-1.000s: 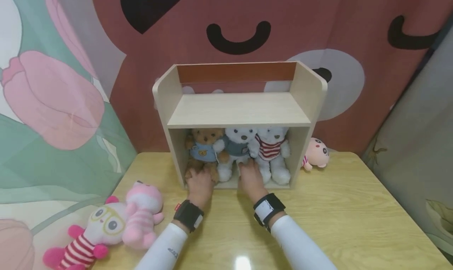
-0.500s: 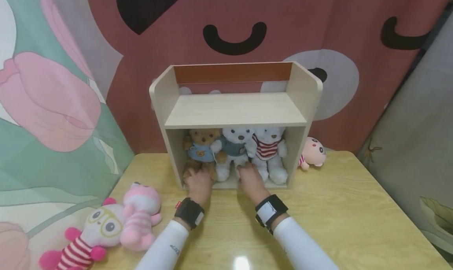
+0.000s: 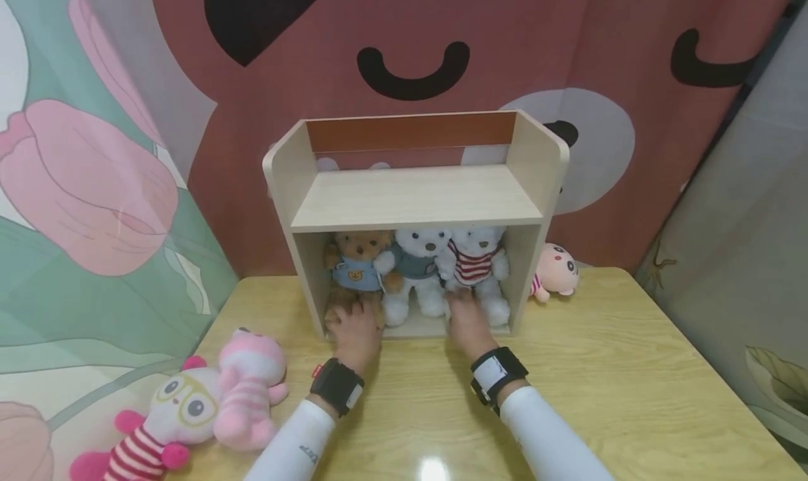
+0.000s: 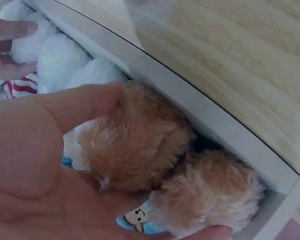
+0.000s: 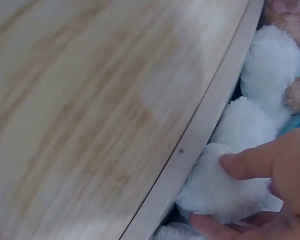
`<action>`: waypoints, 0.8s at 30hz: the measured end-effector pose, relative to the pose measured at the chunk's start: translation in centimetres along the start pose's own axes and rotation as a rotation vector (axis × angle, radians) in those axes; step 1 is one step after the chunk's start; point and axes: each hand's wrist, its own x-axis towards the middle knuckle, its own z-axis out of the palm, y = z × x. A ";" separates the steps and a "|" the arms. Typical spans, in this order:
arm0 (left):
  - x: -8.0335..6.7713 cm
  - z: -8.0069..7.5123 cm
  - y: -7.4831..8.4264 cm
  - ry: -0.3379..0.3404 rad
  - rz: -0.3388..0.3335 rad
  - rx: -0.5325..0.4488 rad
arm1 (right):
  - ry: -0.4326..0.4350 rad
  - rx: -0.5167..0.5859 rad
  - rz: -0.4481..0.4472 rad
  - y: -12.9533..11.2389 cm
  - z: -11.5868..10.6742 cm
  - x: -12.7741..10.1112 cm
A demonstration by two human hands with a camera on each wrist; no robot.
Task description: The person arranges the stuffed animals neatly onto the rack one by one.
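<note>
Three teddy bears sit side by side on the lower shelf of a small wooden bookshelf. The brown teddy bear (image 3: 356,274) in a blue top is at the left. Beside it is a white teddy bear (image 3: 416,265) in a teal top, then a white teddy bear (image 3: 475,267) in a red-striped shirt. My left hand (image 3: 356,334) holds the brown bear by a foot (image 4: 135,140), thumb on one side and fingers on the other. With thumb and fingers, my right hand (image 3: 470,327) pinches a foot (image 5: 220,187) of the striped-shirt bear.
The bookshelf (image 3: 416,195) stands at the back of the wooden table (image 3: 631,383); its board hangs over the bears' heads. At front left lie a pink plush toy (image 3: 248,390) and a plush with yellow glasses (image 3: 183,400). Another pink plush (image 3: 557,269) lies behind the right side panel.
My right hand has moved right, from beside the middle bear's foot to the foot of the striped-shirt bear. My left hand stays at the brown bear's feet. The head view has shifted slightly.
</note>
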 end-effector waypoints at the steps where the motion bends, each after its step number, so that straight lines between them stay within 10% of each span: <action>1: -0.1 0.0 -0.1 0.024 0.005 0.004 | -0.005 0.011 -0.001 -0.1 0.0 0.1; 13: -1.3 -4.0 -2.0 -0.231 0.005 -0.158 | -0.035 0.009 0.075 -0.8 0.2 0.0; 24: -5.5 -13.5 -10.1 -0.302 -0.336 -0.075 | -0.152 0.059 0.007 -0.1 -0.7 -0.5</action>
